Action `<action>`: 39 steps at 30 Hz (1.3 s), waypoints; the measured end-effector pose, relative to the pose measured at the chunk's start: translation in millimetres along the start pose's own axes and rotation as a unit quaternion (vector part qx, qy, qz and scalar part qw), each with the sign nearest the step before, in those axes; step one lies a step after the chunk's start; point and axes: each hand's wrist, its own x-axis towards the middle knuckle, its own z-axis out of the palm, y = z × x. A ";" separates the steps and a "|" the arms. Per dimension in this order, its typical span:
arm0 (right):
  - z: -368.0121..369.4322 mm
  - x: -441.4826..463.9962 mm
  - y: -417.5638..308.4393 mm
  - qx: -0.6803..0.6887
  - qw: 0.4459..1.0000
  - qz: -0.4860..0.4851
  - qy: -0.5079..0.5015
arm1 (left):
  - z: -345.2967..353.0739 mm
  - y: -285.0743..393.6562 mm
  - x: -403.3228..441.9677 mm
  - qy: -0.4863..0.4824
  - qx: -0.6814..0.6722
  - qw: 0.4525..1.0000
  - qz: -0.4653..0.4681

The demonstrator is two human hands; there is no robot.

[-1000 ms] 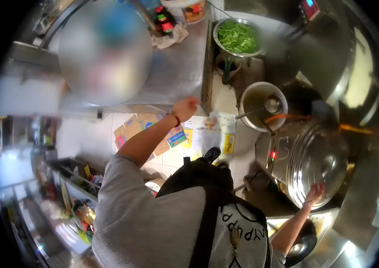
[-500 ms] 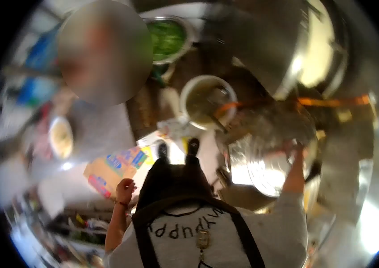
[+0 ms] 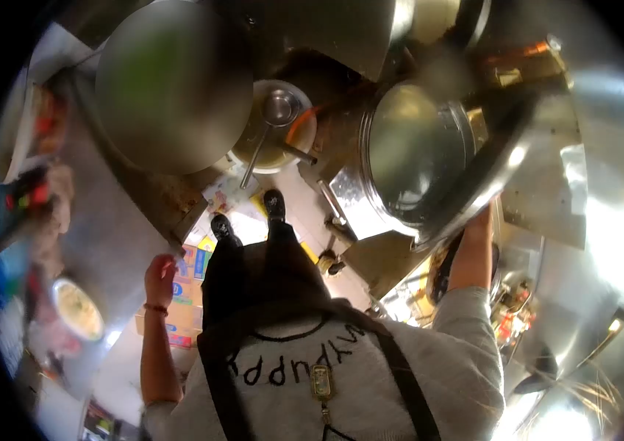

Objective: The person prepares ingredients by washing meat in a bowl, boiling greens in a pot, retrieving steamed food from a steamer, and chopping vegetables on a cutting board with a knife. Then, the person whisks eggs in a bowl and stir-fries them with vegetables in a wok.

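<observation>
A large metal pot (image 3: 372, 180) stands uncovered at centre right, with pale liquid inside. Its shiny lid (image 3: 509, 163) is tilted up along the pot's right side. My right hand (image 3: 490, 213) grips the lid from behind, and most of its fingers are hidden. To the left, my left hand (image 3: 159, 279) hangs with its fingers loosely bent and holds nothing. It is beside the corner of a metal worktop (image 3: 117, 228), above some flattened cardboard (image 3: 190, 294).
Left of the pot is a white bucket (image 3: 310, 121) of liquid with a ladle (image 3: 280, 108) in it. A pale bowl (image 3: 78, 309) sits on the left worktop. A dark pan (image 3: 440, 272) is partly hidden behind my right forearm. A blurred disc covers the upper left.
The lid has come up off the pot and tilted right, uncovering the liquid. My left hand has come back from the worktop edge to my side. The view has turned to the right.
</observation>
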 end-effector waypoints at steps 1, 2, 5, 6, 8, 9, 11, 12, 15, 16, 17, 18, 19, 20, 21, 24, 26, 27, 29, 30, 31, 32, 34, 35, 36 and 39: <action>-21.2 -12.8 0.5 0.043 0.999 -0.012 0.007 | 5.8 8.2 7.4 -0.021 0.009 0.999 0.030; -42.8 -25.6 3.1 0.080 0.997 -0.017 0.015 | 12.5 20.4 11.0 -0.033 0.004 0.999 0.033; -103.1 -52.8 8.6 0.163 0.986 -0.016 0.035 | 31.5 44.7 10.7 -0.066 -0.006 0.997 0.046; -117.6 -58.9 10.9 0.182 0.982 -0.008 0.040 | 35.9 43.4 9.1 -0.075 -0.003 0.996 0.051; -137.8 -61.5 12.0 0.222 0.974 0.008 0.050 | 35.4 42.6 2.3 -0.090 0.018 0.994 0.054; -142.9 -65.8 14.1 0.233 0.971 0.014 0.050 | 35.2 44.9 -3.0 -0.095 0.034 0.994 0.053; -144.0 -71.6 11.8 0.264 0.963 0.026 0.045 | 32.4 48.4 -11.3 -0.095 0.044 0.993 0.048; -141.7 -73.4 9.4 0.281 0.958 0.029 0.043 | 28.1 51.3 -15.4 -0.091 0.040 0.994 0.045; -125.1 -87.8 -2.9 0.327 0.944 0.034 0.009 | 15.4 46.6 -17.4 -0.073 0.031 0.994 0.073; -117.9 -92.8 -9.8 0.341 0.939 0.032 -0.007 | 6.4 35.1 -14.1 -0.065 0.035 0.992 0.103; -107.0 -96.4 -19.1 0.353 0.935 0.033 -0.024 | -1.2 26.3 -14.8 -0.054 0.040 0.989 0.130; -97.2 -105.5 -28.9 0.368 0.928 0.030 -0.048 | -8.4 25.3 -18.2 -0.037 0.055 0.992 0.110; -85.4 -112.7 -42.9 0.380 0.922 0.026 -0.074 | -17.5 28.2 -21.0 -0.017 0.070 0.993 0.089; -75.4 -122.5 -59.5 0.398 0.911 0.023 -0.105 | -29.1 27.8 -23.3 0.004 0.086 0.994 0.066; -65.8 -133.9 -79.6 0.418 0.897 0.019 -0.144 | -43.1 15.2 -22.4 0.040 0.113 0.989 0.090; -42.7 -180.2 -143.8 0.485 0.821 0.016 -0.301 | -85.2 -15.6 -4.9 0.146 0.274 0.936 0.169; -31.8 -223.5 -179.6 0.517 0.732 0.037 -0.443 | -106.9 -23.8 18.2 0.185 0.417 0.878 0.147; -23.5 -251.4 -193.9 0.515 0.708 0.033 -0.482 | -112.7 -16.2 25.9 0.175 0.434 0.879 0.090; 2.7 -319.3 -218.8 0.484 0.771 -0.041 -0.412 | -113.7 36.8 28.8 0.127 0.445 0.886 -0.030; 20.3 -354.8 -230.6 0.446 0.825 -0.083 -0.336 | -115.0 58.6 25.3 0.090 0.432 0.893 -0.093; 40.0 -380.9 -230.5 0.438 0.832 -0.076 -0.331 | -118.5 41.8 26.9 0.096 0.431 0.893 -0.082; 66.0 -401.5 -229.8 0.428 0.836 -0.072 -0.336 | -111.3 13.1 31.9 0.108 0.422 0.897 -0.074; 132.4 -436.1 -207.8 0.424 0.838 -0.060 -0.339 | -120.2 -0.8 56.8 0.113 0.426 0.895 -0.070; 151.1 -451.1 -187.1 0.407 0.852 -0.042 -0.327 | -123.8 5.1 52.7 0.077 0.441 0.891 -0.082; 175.3 -460.8 -168.8 0.389 0.862 -0.027 -0.325 | -122.1 10.8 46.7 0.046 0.448 0.888 -0.098; 283.7 -483.0 -132.4 0.406 0.794 0.078 -0.445 | -127.4 45.2 40.1 0.090 0.366 0.917 -0.128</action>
